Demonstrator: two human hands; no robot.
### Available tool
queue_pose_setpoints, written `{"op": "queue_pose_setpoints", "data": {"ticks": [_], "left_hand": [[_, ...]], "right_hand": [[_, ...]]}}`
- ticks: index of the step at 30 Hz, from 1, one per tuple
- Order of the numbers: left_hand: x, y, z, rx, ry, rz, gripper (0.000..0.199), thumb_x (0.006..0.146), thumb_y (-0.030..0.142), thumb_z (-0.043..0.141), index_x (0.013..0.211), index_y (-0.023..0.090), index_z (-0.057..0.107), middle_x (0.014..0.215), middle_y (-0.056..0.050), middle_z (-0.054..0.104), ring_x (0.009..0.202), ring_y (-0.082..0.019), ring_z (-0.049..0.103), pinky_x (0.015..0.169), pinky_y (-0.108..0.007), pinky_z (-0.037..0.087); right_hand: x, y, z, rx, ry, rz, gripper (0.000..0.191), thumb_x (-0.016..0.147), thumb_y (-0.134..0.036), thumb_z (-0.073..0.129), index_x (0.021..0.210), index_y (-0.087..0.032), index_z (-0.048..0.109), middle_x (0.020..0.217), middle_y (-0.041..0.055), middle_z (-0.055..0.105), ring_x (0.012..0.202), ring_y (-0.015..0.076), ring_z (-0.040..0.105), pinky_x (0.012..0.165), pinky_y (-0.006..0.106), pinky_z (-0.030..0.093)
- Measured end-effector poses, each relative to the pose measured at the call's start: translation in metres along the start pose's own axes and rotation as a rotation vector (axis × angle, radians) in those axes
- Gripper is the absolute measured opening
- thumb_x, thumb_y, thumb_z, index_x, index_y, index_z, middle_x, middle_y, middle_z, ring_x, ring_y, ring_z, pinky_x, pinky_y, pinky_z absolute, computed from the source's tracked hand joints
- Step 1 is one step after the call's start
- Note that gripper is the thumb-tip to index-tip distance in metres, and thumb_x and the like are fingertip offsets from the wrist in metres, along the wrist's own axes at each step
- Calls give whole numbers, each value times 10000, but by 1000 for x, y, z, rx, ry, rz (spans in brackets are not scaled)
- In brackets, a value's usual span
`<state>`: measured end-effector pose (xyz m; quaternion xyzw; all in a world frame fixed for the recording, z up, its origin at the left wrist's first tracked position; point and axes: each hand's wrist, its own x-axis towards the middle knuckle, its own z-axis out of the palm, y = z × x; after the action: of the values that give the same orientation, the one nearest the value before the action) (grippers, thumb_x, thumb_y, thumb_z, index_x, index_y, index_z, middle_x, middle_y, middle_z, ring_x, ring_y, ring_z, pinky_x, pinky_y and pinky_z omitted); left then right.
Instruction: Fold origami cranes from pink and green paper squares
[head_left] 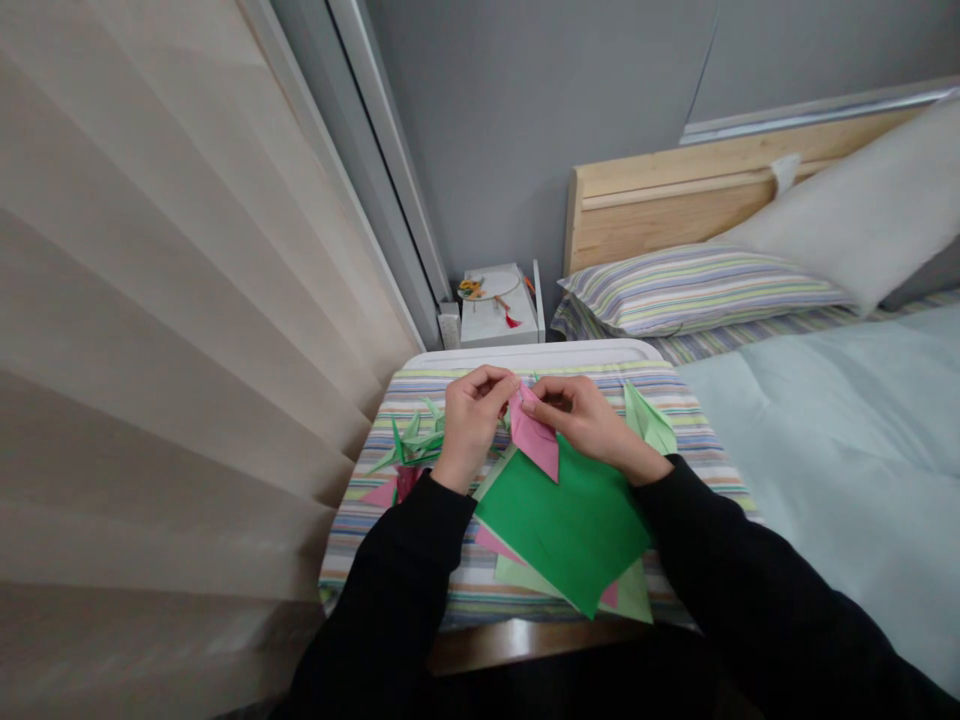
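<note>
A folded pink origami paper (535, 440), kite-shaped, is held up over the middle of the small table. My left hand (476, 415) pinches its upper tip between thumb and fingers. On the other side, my right hand (589, 415) grips its upper right edge, the thumb lying across the front. Beneath it lies a green paper sheet (566, 525), on top of pink and pale green sheets (634, 592). Several folded green paper cranes (416, 440) sit left of my left hand. A pale green folded paper (649, 420) rests beyond my right wrist.
A striped cloth (397, 550) covers the table. Pleated curtain (187, 350) hangs close on the left. At the right is a bed with a light blue cover (847, 400) and a striped pillow (705, 290). A white bedside cabinet (487, 322) stands behind the table.
</note>
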<state>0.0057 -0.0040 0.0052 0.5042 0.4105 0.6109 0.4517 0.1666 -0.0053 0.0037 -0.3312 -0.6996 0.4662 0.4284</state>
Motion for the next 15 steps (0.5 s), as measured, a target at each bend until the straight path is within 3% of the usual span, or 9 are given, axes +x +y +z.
{"op": "queue_pose_setpoints", "data": {"ticks": [7, 12, 15], "left_hand": [[3, -1, -2, -41, 125, 47, 201, 767, 335, 766, 701, 172, 670, 562, 50, 498, 502, -77, 395, 493, -217, 310], [0, -2, -1, 51, -97, -46, 298, 718, 398, 838, 686, 139, 695, 621, 15, 591, 555, -88, 458, 530, -220, 352], [0, -6, -2, 46, -56, -45, 313, 711, 405, 844, 688, 130, 697, 612, 17, 584, 551, -84, 454, 532, -217, 351]], "right_hand": [[3, 5, 0, 106, 69, 107, 323, 770, -460, 756, 738, -153, 658, 665, -5, 593, 588, 118, 474, 550, 260, 343], [3, 6, -2, 74, 110, 90, 361, 805, -503, 708, 744, -151, 662, 671, 2, 597, 594, 120, 472, 551, 262, 348], [4, 6, -2, 40, 139, 95, 378, 800, -515, 707, 699, -157, 641, 637, -10, 560, 579, 113, 437, 540, 261, 327]]}}
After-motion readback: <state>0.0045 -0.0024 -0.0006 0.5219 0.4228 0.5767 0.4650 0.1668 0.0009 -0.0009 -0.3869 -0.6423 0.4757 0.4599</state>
